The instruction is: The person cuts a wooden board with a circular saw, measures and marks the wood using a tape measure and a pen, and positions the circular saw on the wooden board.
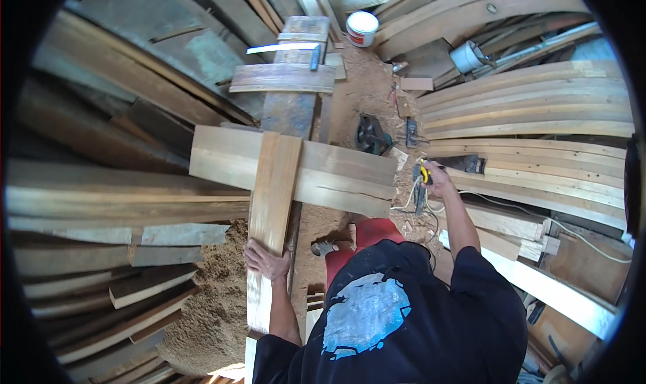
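My left hand (268,259) rests with its fingers spread on a long narrow plank (274,182), pressing on its near part. That plank lies lengthwise across a wide, pale board (336,172), which has a dark crack along its right half. Out to the right, my right hand (439,177) is closed round a yellow-and-black tape measure (426,172), held away from the boards. Under the boards runs a worn bench beam (289,111). Farther along it sits a shorter crosswise board (282,79), with a try square (282,48) above it.
A dark power saw (370,135) stands on the sawdust-covered floor right of the bench. A white bucket (362,29) is at the far end. Stacked planks (525,105) line the right side, more timber (121,189) the left. A pale cord (525,212) trails at right.
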Demonstrator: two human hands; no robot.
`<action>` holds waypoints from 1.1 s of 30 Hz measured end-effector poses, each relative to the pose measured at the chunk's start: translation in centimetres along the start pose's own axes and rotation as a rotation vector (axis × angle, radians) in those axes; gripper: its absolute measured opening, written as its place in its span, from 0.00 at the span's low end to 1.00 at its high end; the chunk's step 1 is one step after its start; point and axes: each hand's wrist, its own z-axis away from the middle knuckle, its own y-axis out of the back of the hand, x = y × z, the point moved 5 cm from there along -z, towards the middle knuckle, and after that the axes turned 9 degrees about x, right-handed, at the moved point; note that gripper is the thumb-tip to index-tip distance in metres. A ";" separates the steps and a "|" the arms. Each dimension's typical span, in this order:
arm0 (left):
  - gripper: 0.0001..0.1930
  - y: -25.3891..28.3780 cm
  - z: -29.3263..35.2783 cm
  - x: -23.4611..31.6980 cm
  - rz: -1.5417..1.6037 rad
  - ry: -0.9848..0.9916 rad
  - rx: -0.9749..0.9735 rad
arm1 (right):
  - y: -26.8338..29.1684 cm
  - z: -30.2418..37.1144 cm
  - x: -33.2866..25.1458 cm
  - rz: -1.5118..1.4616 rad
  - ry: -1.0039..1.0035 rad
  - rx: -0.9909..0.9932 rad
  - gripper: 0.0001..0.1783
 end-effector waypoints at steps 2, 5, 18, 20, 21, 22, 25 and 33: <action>0.69 -0.5 0.1 0.3 -0.016 -0.033 0.042 | 0.1 -2.0 1.5 0.003 -0.042 0.057 0.21; 0.67 -0.3 -0.2 0.3 -0.064 -0.063 0.098 | -1.1 -3.2 3.0 0.100 -0.076 0.106 0.19; 0.65 -0.4 -0.6 1.2 -0.115 -0.069 0.158 | -1.1 -8.5 0.9 0.969 0.639 0.122 0.27; 0.65 -0.3 -0.5 1.2 -0.121 -0.063 0.154 | -0.5 -9.1 0.1 0.949 0.712 0.227 0.22; 0.65 -0.2 -0.6 1.3 -0.123 -0.063 0.151 | 0.2 -9.8 -0.2 0.948 0.708 0.229 0.22; 0.65 -0.3 -0.6 1.4 -0.123 -0.070 0.148 | 1.3 -10.8 -0.4 0.958 0.677 0.235 0.22; 0.65 -0.4 -0.8 1.6 -0.126 -0.059 0.115 | 3.1 -12.4 -1.5 0.951 0.583 0.239 0.22; 0.66 -0.6 -0.8 1.4 -0.139 -0.099 0.139 | 5.1 -10.4 -5.5 1.259 0.247 0.474 0.29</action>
